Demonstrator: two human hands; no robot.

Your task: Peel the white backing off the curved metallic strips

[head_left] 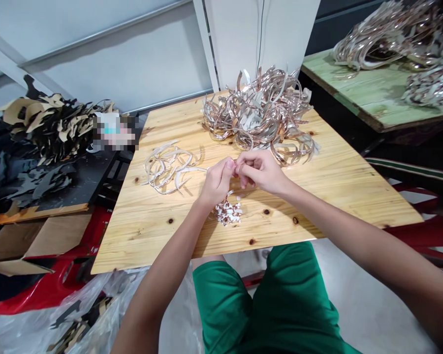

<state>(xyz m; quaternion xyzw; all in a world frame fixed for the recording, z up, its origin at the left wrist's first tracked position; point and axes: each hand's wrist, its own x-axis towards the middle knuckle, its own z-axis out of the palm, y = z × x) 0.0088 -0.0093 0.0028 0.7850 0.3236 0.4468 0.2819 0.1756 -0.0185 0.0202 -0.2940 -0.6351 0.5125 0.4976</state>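
A seated person works at a pine table (328,201), forearms reaching in from either side, the left hand (217,183) and right hand (260,172) meeting just above the boards. Both grips are narrow: the fingertips (229,164) of the left press toward the curled fingers of the right, and whatever lies between them is too hidden to make out.

Just below the hands sits a small heap of cut bits (228,213), white with reddish-brown flecks. To the left of the hands lies a loose tangle of thin, cream-coloured curved strips (170,168), its nearest ends almost reaching the left hand. Toward the far edge of the table, a much larger mound of shiny rose-gold strips (258,113) loops over itself in springy curls, with some pale pieces caught among them.

Beyond it, a green-painted table (369,96) carries more coiled, glossy strips (376,42). Left of the pine table, black and tan cut scraps (47,123) are piled up. The person's green shorts (258,300) show below the table edge.
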